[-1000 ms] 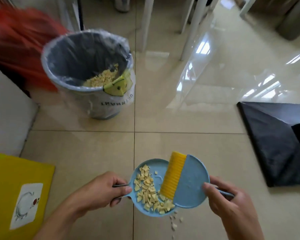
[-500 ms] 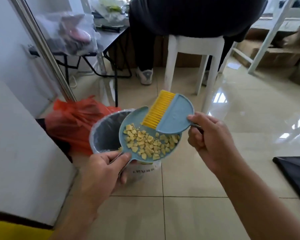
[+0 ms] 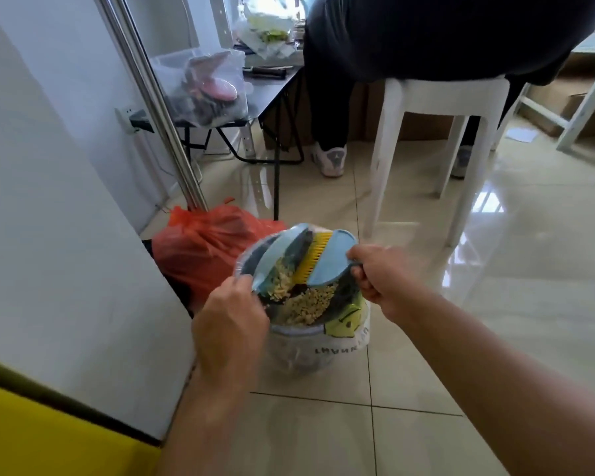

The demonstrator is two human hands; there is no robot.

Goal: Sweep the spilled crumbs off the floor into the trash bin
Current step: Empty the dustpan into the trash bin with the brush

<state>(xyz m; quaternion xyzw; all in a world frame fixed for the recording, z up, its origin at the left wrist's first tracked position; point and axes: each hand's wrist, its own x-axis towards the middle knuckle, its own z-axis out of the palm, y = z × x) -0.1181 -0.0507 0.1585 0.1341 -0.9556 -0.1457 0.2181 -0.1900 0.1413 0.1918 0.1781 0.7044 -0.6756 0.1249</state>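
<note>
gripping dustpan, left hand; right hand clamps brush above bin on glossy tiles.

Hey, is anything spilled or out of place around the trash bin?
No spill shows on the floor. The dustpan is tipped over the trash bin and the crumbs land inside it. Only a yellow-green wrapper pokes up at its rim.

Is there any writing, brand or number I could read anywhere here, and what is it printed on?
Clear liner of the trash bin: one line of dark capitals, creased and distorted, not readable.
Green packet in the bin: dark marks, too blurred.
No other text shows.
</note>
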